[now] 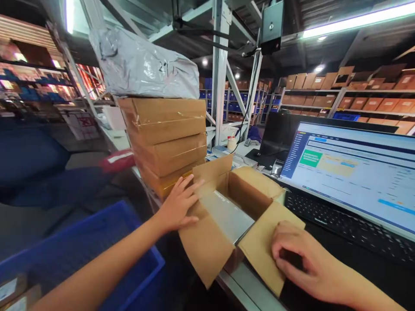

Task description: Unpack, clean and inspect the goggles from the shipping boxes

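Observation:
An open cardboard box (248, 190) sits at the desk's edge with its flaps folded outward. Inside lies a flat grey-white box (227, 216) with lettering on its top, filling the near-left part. My left hand (181, 205) has its fingers spread, at the left flap (204, 242) of the carton; nothing is in its grasp. Over the right flap (262, 242), my right hand (301, 257) is curled, thumb and fingertips close together. I see no object in it, and whether it presses on the cardboard is unclear.
Behind my left hand rises a stack of taped cartons (171, 151), topped by a grey plastic-wrapped parcel (149, 65). To the right are a lit screen (350, 168) and a black keyboard (340, 224). A blue crate (129, 259) stands low at left.

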{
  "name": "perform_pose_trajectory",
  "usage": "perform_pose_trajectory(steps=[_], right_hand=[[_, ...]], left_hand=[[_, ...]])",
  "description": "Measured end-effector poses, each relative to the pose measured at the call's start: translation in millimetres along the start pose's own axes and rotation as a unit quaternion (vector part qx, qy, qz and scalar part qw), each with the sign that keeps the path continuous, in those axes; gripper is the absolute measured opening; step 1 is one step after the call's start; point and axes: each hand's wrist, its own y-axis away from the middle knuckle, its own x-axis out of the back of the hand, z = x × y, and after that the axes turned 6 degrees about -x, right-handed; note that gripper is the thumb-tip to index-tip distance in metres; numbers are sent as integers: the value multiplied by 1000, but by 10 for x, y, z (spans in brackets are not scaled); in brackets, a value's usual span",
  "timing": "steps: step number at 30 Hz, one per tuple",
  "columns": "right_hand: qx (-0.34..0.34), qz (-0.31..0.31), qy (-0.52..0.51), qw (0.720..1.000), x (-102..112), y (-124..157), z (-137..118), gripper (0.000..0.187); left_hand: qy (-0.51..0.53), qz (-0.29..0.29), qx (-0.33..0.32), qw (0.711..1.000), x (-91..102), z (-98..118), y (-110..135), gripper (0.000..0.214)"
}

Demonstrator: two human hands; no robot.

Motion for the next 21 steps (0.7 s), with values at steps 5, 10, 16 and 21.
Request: perform_pose_trajectory(steps=[5,10,16,21], right_hand=[[-54,-162,-10,985,0,-70,-18,11],[-165,-213,-24,963,153,-424,-22,13],[-157,-220,139,953,29,-1110,-219,44],[-217,-355,202,887,-334,-1193,-450,128]], left_hand=[[-22,137,57,989,-189,152,-41,72],[-48,220,114,968,-269,280,-178,80],[-74,313,131,938,-53,684,-227,77],[-94,364,144,915,221,1155,-95,72]])
